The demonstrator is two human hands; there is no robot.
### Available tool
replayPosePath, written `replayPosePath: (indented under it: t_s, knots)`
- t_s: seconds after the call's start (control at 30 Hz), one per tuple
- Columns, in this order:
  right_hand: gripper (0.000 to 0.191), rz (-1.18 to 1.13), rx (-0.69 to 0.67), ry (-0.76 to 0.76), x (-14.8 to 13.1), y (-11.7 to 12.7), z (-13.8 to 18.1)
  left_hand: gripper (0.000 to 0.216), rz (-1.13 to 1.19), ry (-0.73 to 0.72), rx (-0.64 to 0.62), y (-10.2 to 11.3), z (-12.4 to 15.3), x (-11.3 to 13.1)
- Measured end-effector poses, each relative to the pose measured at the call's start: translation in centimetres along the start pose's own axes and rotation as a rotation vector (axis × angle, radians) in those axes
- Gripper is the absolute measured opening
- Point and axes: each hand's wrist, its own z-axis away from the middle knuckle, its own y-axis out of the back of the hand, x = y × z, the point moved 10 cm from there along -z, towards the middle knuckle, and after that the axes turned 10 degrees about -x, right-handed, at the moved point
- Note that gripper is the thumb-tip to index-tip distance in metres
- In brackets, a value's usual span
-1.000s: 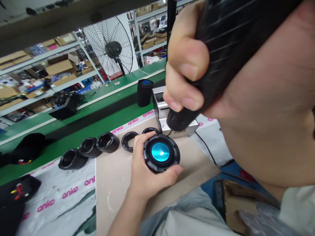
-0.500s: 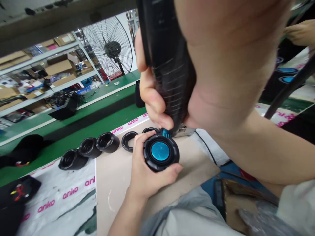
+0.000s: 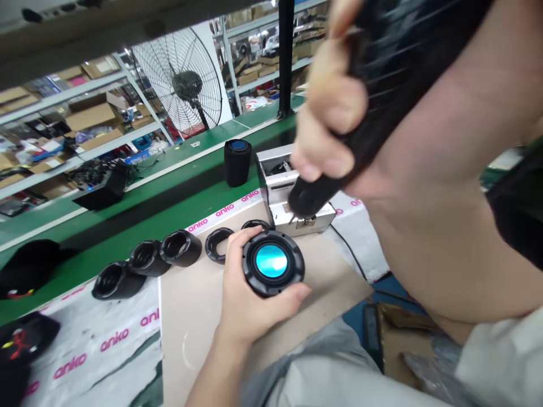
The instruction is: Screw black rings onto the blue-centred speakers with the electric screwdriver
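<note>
My left hand (image 3: 248, 299) is wrapped around a round black speaker housing (image 3: 274, 263) with a shiny blue cone, holding it upright on the brown work mat (image 3: 195, 316). Close to the camera, my right hand (image 3: 335, 130) grips a black ribbed electric screwdriver (image 3: 339, 169). Its tip hovers over a silver metal box (image 3: 288, 203) just behind the speaker, a little apart from the speaker's rim.
Three black speaker shells (image 3: 148, 263) lie in a row at the mat's left, with black rings (image 3: 218, 244) beside them. A finished black speaker (image 3: 237, 163) stands on the green conveyor (image 3: 127, 220). White "anko" sheets (image 3: 97, 345), a large fan (image 3: 178, 85) and shelves of boxes lie beyond.
The screwdriver tip was pressed at the speaker's rim half a second ago; my right hand has since lifted it up and back over the silver box. My left hand keeps its hold.
</note>
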Motion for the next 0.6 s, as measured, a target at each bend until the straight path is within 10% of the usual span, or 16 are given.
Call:
replayPosePath:
  t_s: [0.1, 0.37, 0.6]
  knots:
    - [0.056, -0.002, 0.212, 0.253, 0.7, 4.2, 1.8, 0.080, 0.039, 0.008, 0.003, 0.0, 0.2, -0.4]
    - [0.054, -0.030, 0.139, 0.086, 8.3, 5.7, 2.3, 0.099, 0.132, 0.069, -0.002, 0.3, 0.1, -1.5]
    - [0.063, -0.076, 0.161, 0.015, 4.4, 4.9, 2.0, 0.123, 0.167, 0.092, -0.009, 0.4, -0.4, -2.2]
